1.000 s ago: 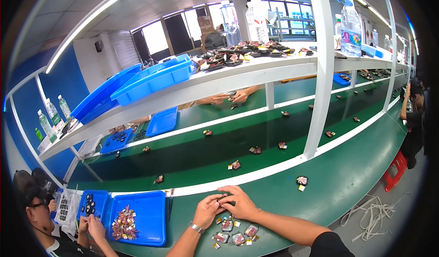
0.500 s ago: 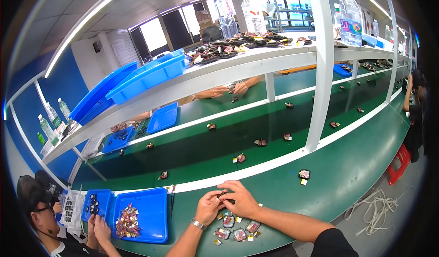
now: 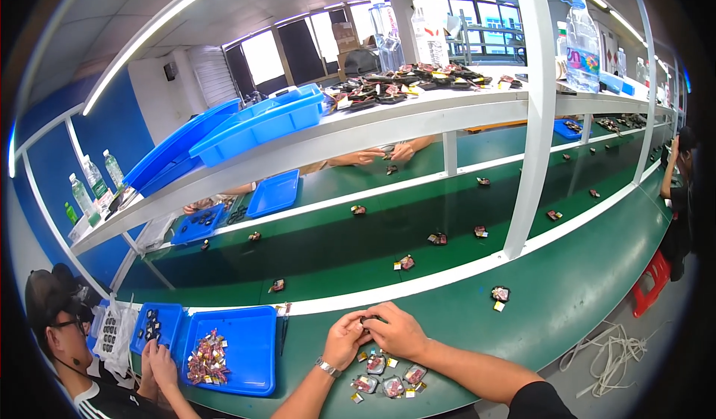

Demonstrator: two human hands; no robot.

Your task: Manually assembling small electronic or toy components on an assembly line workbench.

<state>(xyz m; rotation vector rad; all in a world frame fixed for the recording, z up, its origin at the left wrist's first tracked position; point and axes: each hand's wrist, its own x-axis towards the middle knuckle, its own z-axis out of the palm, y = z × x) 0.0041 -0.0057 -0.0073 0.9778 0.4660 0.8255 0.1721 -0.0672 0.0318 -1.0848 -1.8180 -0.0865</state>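
Above the green work surface, my left hand (image 3: 346, 340) and my right hand (image 3: 397, 332) meet, fingers closed around a small dark part (image 3: 365, 322). Most of that part is hidden by the fingers, so its exact kind does not show. Just below my hands lies a group of small rounded electronic assemblies (image 3: 392, 387) with reddish insides and white-and-yellow tabs. Another such assembly (image 3: 500, 294) rests alone farther right. To the left is a blue tray (image 3: 262, 348) with a heap of small reddish parts with yellow-white tabs (image 3: 208, 359).
A thin dark tool (image 3: 282, 335) lies beside the tray. Another person's hands (image 3: 156, 367) work by a smaller blue tray (image 3: 173, 316) at left. Beyond a white rail (image 3: 418, 286), more assemblies are spread along a green belt (image 3: 358, 251). A white post (image 3: 531, 135) rises at right, supporting a loaded shelf.
The view has shifted slightly, so the scene sits a little to the right. My fingers have changed position around the dark part, and both hands stay together.
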